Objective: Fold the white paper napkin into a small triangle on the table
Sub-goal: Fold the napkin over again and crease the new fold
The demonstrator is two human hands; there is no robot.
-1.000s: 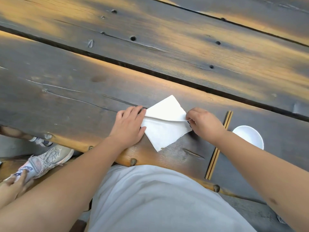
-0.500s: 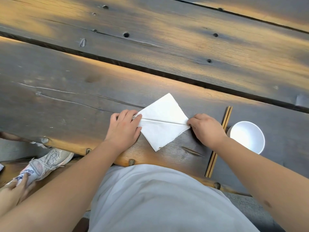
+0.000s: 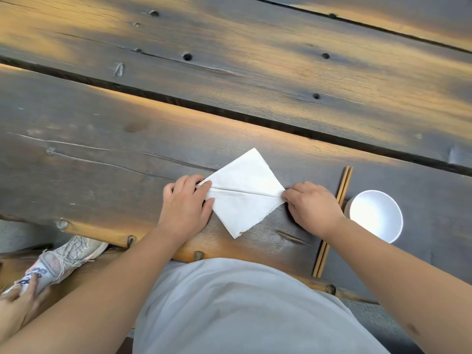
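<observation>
— Napkin (image 3: 244, 194) first: which way pointing?

— Lying flat like a diamond. One tip away toward the far planks, one tip near, toward the table (image 3: 102, 154) edge. Long line across the middle, running left to right, dipping a bit on the right side.

— Looks like what?

— White, thin paper. Smooth on top, with a straight crease from the left corner to the right corner. Bottom right edge a little rough and wavy.

— And next to the hands?

— Sitting right between them. Left hand (image 3: 185, 204) resting flat on the left corner, fingers (image 3: 201, 186) spread a bit and pressing down on the paper. Right hand (image 3: 313, 208) curled narrow at the right corner, fingertips (image 3: 287, 194) pinching the end of the crease.

— Where on the table?

— On the near plank, close to the front edge, straight ahead of the grey shirt (image 3: 242, 310).

— Anything else close by?

— Wooden chopsticks (image 3: 334, 218) just right of the right hand, lying side by side. White bowl (image 3: 375, 217) beside those, further right. Worn sneaker (image 3: 61, 261) down low on the left, below the table.
</observation>
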